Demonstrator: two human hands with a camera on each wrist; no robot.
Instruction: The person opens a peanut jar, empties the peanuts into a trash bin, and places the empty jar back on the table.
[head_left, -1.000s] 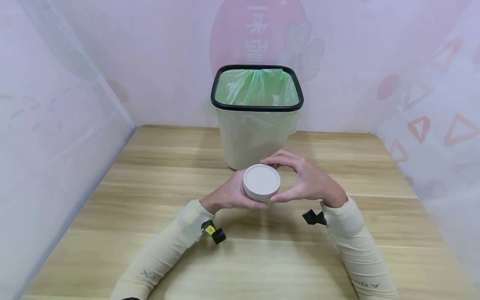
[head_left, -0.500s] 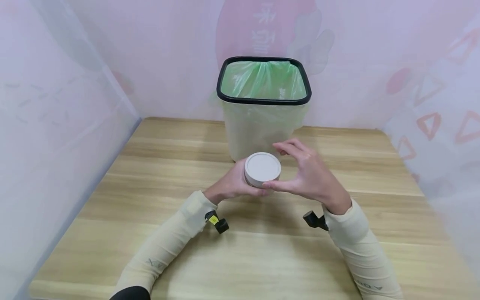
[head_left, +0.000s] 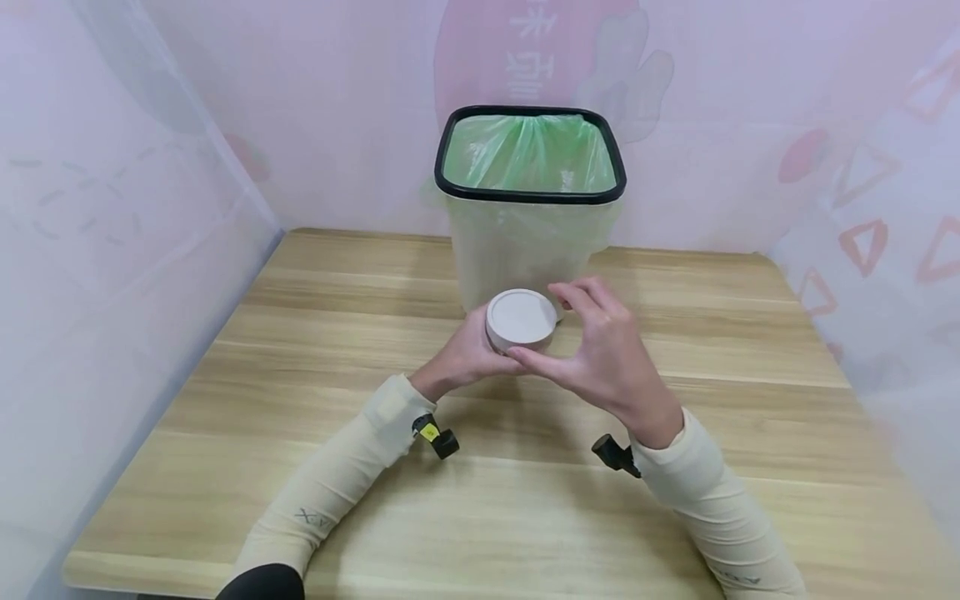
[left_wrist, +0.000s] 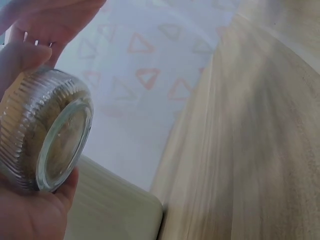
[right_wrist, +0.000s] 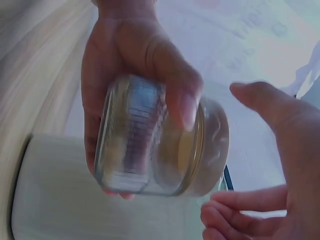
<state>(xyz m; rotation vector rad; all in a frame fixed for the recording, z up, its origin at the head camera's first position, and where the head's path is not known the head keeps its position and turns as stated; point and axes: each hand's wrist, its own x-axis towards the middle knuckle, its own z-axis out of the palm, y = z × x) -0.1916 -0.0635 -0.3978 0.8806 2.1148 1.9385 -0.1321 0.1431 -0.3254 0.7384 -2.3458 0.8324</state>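
A ribbed clear glass jar (right_wrist: 132, 137) with a pale, flat round lid (head_left: 522, 317) is held above the table. My left hand (head_left: 472, 346) grips it around the glass, its thumb lying against the side just below the lid. Brownish contents show through the glass base in the left wrist view, too blurred to name. At the lid's right stands my right hand (head_left: 611, 358), thumb and bent fingers spread in a C shape. The right wrist view shows its thumb and fingertips apart from the lid. Most of the jar's body is hidden in the head view.
Directly behind the jar a pale waste bin (head_left: 517, 242) with a black rim and green bag liner stands on the wooden table (head_left: 360, 308). Printed fabric walls (head_left: 337, 125) enclose the table at the back and sides. A small wrist camera (head_left: 615, 454) sits on each sleeve.
My right hand has turned and its thumb has shifted left along the lid's near side, fingers opening away from the far side. The jar has moved slightly toward the bin. The head view has shifted.
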